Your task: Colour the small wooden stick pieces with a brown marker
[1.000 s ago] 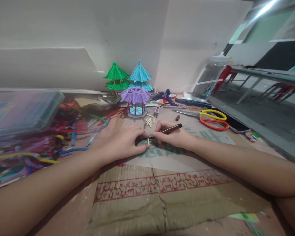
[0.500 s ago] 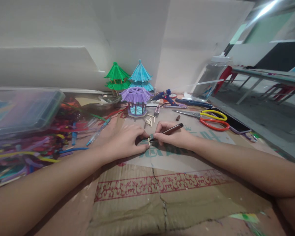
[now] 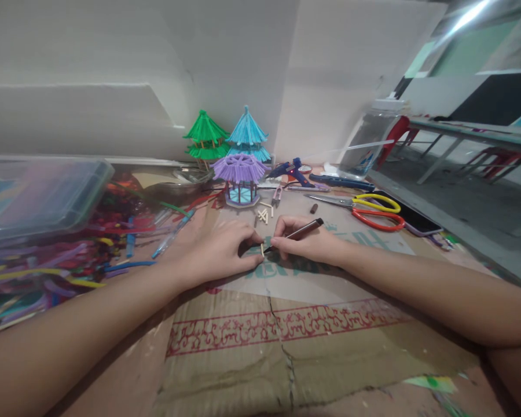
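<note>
My left hand (image 3: 228, 249) pinches a short pale stick (image 3: 263, 249) between thumb and forefinger, low over the cardboard sheet (image 3: 226, 359). In my right hand (image 3: 301, 238) is a dark brown marker (image 3: 306, 229), its tip touching or very near the stick. Just beyond the fingers lie several short pale sticks (image 3: 264, 216) in a small pile. A brown marker cap (image 3: 314, 208) rests to their right. Behind the pile stands a small pavilion with a purple roof (image 3: 240, 168).
Green (image 3: 205, 136) and blue (image 3: 246, 130) pavilions stand at the back. A glue gun (image 3: 296, 172), scissors (image 3: 364, 211) and a phone (image 3: 410, 214) lie at the right. Colourful pipe cleaners (image 3: 39, 278) and a plastic box (image 3: 39, 200) fill the left.
Both hands stay in nearly the same place. The marker tip and the stick have shifted very slightly.
</note>
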### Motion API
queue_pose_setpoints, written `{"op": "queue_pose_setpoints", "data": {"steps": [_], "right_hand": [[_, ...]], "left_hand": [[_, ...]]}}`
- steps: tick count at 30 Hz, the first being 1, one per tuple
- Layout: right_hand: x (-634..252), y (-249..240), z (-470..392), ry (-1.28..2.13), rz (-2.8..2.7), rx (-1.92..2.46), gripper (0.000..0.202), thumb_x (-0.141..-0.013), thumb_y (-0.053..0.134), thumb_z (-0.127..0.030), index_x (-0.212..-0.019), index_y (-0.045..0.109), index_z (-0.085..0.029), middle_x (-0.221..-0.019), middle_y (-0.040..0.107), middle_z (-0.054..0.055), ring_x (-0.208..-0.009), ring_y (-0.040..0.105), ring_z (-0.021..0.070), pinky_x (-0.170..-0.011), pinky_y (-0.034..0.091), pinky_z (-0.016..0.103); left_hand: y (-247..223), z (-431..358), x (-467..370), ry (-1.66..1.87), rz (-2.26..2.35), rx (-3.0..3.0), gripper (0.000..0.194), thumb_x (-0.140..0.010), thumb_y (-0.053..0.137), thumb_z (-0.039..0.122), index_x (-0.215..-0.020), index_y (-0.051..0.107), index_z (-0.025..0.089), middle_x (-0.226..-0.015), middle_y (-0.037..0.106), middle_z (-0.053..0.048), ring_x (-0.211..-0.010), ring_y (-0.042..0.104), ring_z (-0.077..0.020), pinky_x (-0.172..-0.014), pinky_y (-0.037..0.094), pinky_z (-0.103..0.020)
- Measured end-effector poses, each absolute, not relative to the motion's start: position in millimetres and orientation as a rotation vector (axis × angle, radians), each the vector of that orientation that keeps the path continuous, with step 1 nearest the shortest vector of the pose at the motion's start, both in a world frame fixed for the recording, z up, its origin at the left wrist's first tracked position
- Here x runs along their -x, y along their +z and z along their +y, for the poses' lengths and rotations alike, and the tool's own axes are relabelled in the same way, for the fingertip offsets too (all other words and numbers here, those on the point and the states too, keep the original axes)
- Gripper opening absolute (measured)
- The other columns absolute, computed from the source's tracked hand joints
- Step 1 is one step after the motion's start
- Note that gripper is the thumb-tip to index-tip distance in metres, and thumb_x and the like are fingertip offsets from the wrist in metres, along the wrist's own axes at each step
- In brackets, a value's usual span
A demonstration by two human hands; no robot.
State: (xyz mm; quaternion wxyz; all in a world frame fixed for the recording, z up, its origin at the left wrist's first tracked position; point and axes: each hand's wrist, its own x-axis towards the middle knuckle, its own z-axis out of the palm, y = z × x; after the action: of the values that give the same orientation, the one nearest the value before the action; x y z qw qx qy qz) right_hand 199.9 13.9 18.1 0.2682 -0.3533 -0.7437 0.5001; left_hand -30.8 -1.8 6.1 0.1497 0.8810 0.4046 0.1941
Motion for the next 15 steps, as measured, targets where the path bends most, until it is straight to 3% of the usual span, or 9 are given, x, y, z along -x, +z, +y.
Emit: {"op": "queue_pose_setpoints", "data": {"steps": [15], "right_hand": [[-198.5,20.4,12.1,1.376,-1.990,0.958,0.035,-0.077,0.081,-0.043,-0.076,0.056,-0.019,-0.054,0.063,-0.005,-0.050,0.058,0.0092,-0.049,0.044,0.021]], "left_hand": [[6.0,-1.2,30.7,0.546,1.169,-2.538,0.023,-0.086,0.066,0.038,-0.101,0.068,0.020,-0.103,0.070,-0.007,-0.100,0.063,-0.0263,-0.086,0.049,-0.040]]}}
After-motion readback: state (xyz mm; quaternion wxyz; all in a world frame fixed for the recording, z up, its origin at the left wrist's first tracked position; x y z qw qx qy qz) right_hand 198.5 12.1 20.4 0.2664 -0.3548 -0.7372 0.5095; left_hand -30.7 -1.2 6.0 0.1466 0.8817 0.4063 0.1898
